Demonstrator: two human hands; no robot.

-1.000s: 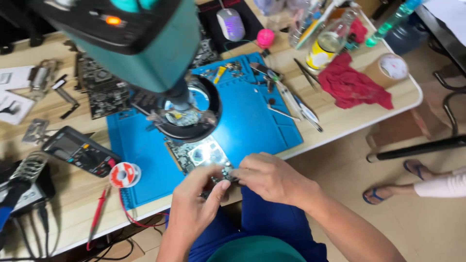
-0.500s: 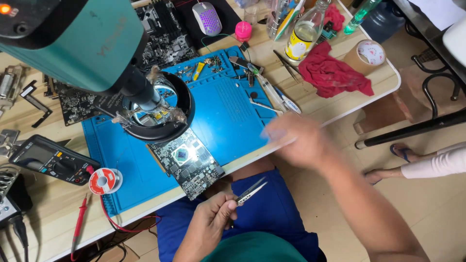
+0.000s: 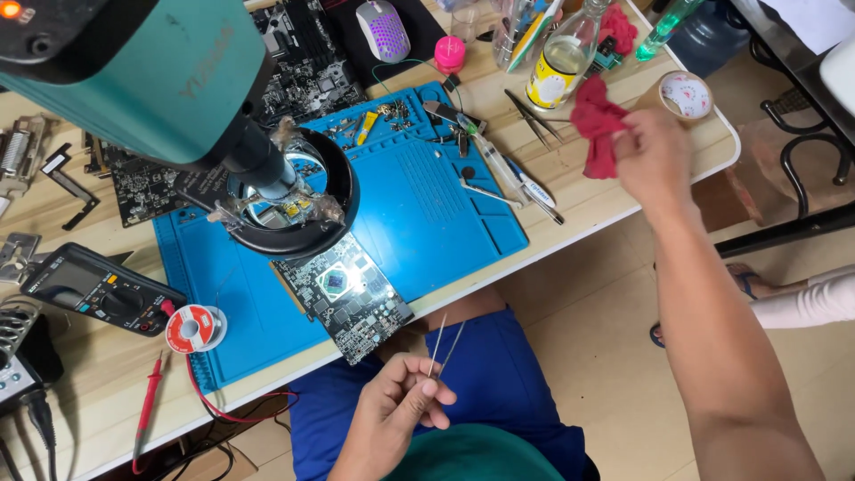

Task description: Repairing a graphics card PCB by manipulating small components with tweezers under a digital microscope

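At six o'clock in the head view, low over the blue-clad lap, the left hand (image 3: 396,411) curls loosely shut, thumb and forefinger pinching a pair of thin metal tweezers (image 3: 443,346) whose two slim prongs point up toward twelve and splay slightly at the tips. Just beyond those tips, toward eleven o'clock, a dark rectangular circuit board (image 3: 343,296) lies tilted on the near edge of a smooth blue silicone work mat (image 3: 427,214); its square central chip gleams under bright light, with rows of tiny components packed around it. Above the board, at ten o'clock, a black ring lamp (image 3: 334,209) circles the barrel of a bulky teal microscope head (image 3: 134,71).

At two o'clock the right hand (image 3: 655,160) is stretched far out on a straight forearm, fingers closed on a crumpled, soft red cloth (image 3: 597,125), lifted just above the pale wooden tabletop (image 3: 579,209). A roll of tape (image 3: 686,93) sits just beside the hand, and a clear glass bottle (image 3: 561,58) of yellowish liquid stands toward twelve of the cloth.

At eight o'clock a black multimeter (image 3: 98,289) lies flat, with a red-and-white solder spool (image 3: 193,328) near its corner and a red probe lead trailing over the table edge.
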